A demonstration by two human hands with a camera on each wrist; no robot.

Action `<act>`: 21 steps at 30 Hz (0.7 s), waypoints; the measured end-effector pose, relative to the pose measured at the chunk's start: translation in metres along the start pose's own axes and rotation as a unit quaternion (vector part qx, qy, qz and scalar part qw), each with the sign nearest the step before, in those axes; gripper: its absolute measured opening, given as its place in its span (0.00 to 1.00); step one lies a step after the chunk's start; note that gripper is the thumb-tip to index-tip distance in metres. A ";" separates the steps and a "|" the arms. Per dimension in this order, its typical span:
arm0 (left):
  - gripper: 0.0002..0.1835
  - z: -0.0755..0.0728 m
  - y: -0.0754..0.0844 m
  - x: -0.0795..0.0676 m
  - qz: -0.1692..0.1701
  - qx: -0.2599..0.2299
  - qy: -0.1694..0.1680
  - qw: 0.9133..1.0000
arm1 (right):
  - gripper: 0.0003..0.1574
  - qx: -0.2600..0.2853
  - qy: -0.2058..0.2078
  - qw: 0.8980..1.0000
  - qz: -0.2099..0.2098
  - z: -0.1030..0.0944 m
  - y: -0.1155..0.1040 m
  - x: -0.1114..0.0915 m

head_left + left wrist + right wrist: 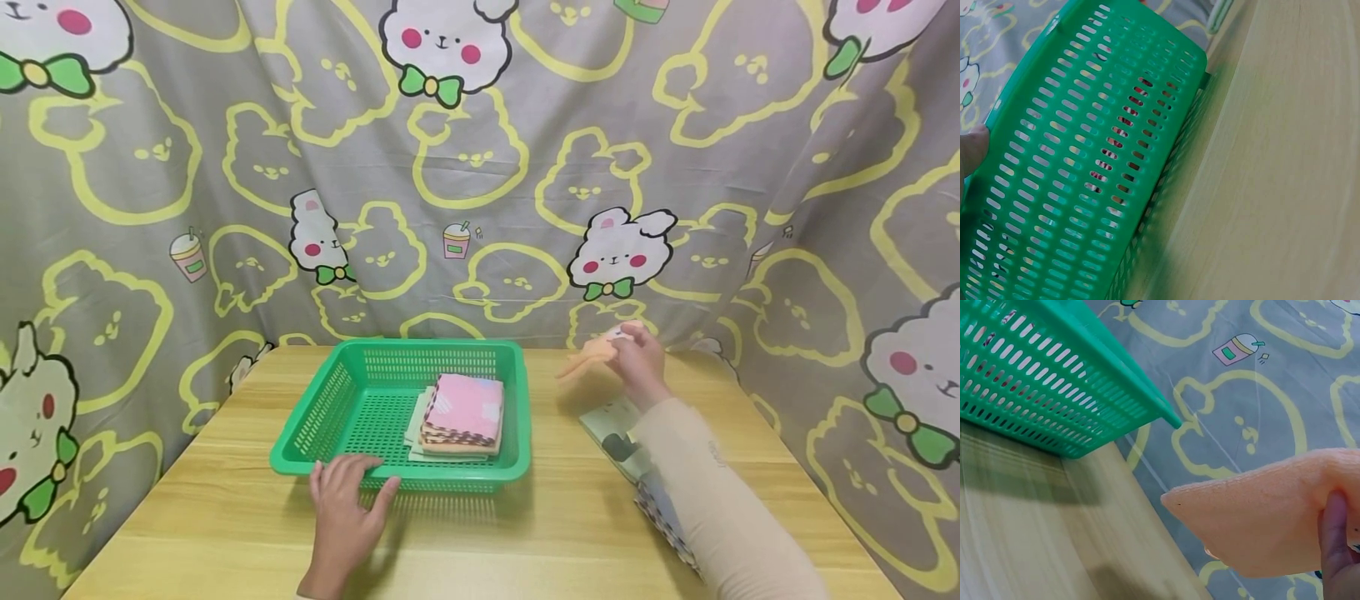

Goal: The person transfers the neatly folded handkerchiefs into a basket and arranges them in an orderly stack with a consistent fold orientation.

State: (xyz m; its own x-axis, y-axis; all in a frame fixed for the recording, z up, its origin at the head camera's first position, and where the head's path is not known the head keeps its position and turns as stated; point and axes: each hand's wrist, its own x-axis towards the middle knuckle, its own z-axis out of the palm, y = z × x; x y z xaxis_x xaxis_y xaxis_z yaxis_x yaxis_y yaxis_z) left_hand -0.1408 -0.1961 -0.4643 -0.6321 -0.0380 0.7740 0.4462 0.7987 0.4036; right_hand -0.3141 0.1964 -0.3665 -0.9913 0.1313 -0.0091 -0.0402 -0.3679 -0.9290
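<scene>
A green plastic basket (300, 417) stands on the table, with a stack of folded small towels (465, 408) at its right side, a pink one on top. My left hand (347, 512) grips its front rim, fingers over the edge and thumb outside; the left wrist view shows the thumb (974, 150) at the rim. To the right of the basket, my right hand (641, 362) holds a folded peach towel (1260, 519) above the table, pinched at one end. Below my right forearm lie a pale green towel (618, 437) and a checked-edge towel (663, 521), partly hidden by the sleeve.
The wooden table (480, 550) reaches back to a grey curtain (480, 183) with rabbit prints, which also hangs along both sides. The basket's perforated side wall (1035, 381) rises close to the right hand.
</scene>
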 end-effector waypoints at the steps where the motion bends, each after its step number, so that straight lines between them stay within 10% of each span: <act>1: 0.18 0.000 0.000 0.000 0.000 0.000 0.000 1.000 | 0.17 -0.003 0.009 1.000 0.000 0.000 0.000 0.001; 11: 0.19 0.002 -0.001 0.000 0.007 -0.001 0.004 1.000 | 0.25 -0.076 0.070 0.995 -0.018 0.008 -0.005 0.007; 21: 0.18 0.002 -0.001 0.000 0.005 -0.002 0.004 1.000 | 0.21 -0.006 -0.016 0.999 -0.039 0.014 -0.011 0.002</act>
State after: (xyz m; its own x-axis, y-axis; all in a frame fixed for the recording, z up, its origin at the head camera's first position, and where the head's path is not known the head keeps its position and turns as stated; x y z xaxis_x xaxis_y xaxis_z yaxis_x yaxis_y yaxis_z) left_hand -0.1423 -0.1962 -0.4659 -0.6217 -0.0349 0.7825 0.4555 0.7966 0.3974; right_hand -0.3171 0.1882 -0.3509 -0.9886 0.1305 0.0753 -0.1166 -0.3463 -0.9308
